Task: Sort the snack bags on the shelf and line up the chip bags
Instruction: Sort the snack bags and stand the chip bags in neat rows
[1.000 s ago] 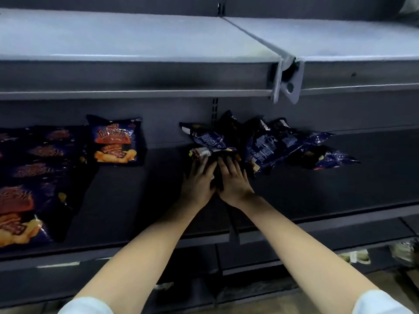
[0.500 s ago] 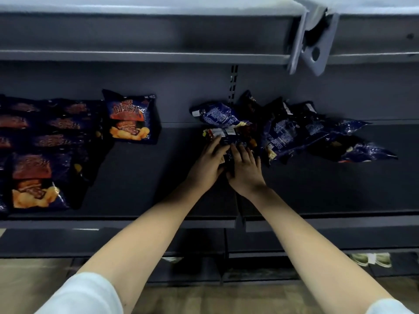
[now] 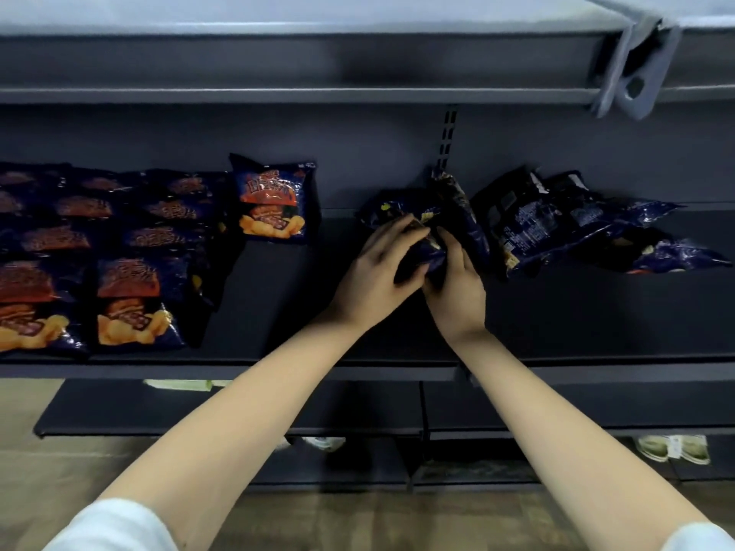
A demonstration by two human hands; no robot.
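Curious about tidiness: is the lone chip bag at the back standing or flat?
Standing, leaning back: the chip bag rests its top against the back panel, bottom on the shelf.

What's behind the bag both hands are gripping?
Behind the held bag, another dark bag stands by the back panel. The left hand and right hand cover its base and the shelf there.
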